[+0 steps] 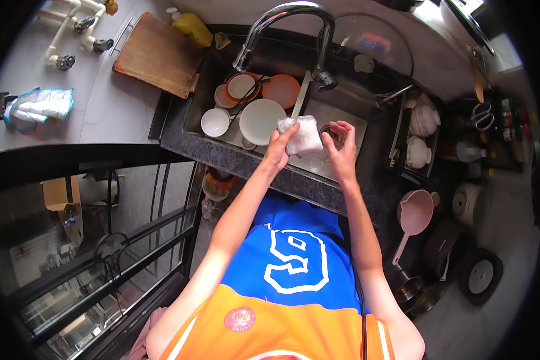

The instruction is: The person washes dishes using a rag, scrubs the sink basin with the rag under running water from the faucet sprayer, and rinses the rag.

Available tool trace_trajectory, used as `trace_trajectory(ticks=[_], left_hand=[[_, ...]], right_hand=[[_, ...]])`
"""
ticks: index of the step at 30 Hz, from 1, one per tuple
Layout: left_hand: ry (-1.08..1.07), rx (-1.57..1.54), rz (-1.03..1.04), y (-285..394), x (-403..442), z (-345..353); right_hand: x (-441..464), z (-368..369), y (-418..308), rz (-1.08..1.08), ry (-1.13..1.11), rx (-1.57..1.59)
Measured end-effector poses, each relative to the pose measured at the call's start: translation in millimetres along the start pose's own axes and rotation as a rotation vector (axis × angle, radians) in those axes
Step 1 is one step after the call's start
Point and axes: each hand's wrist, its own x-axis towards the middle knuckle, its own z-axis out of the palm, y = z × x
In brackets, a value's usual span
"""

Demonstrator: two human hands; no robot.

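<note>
A folded white cloth (pixel 305 137) is pinched in my left hand (pixel 277 149), above the front part of the double sink (pixel 246 162). My right hand (pixel 342 150) is just right of the cloth, apart from it, with its fingers curved and spread. Near those fingertips shows a dark round shape, partly hidden, that I cannot make out. In the left basin, close to my left hand, lie a large white plate (pixel 261 122), a small white bowl (pixel 215 122), an orange plate (pixel 281 90) and another white bowl (pixel 241 86).
A chrome faucet (pixel 291 8) arches over the sink. Left of it are a wooden cutting board (pixel 159 55), a yellow pump bottle (pixel 191 27) and a blue-edged cloth (pixel 41 106). Stacked white bowls (pixel 424 117), scissors (pixel 482 116) and a pink ladle-shaped scoop (pixel 415 211) are on the right.
</note>
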Motion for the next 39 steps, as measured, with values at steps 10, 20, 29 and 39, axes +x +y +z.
trace_trajectory(ticks=[10,20,29,39], left_hand=[[-0.219,-0.111,0.011,29.0,-0.5,-8.2],[-0.651,-0.347,0.002,97.1,24.8,-29.8],[-0.651,0.022,-0.174,166.2,53.4,-97.4],[-0.177,0.154,-0.099,145.6,97.8,-179.2]], right_hand=[[26.7,12.4,-24.8,0.484,-0.796,0.018],[43.8,82.8,43.2,0.801,-1.315,1.179],[53.5,206.2,17.4,0.818,-1.455,0.891],[27.8,296.2,65.9,0.169,-0.507,-0.784]])
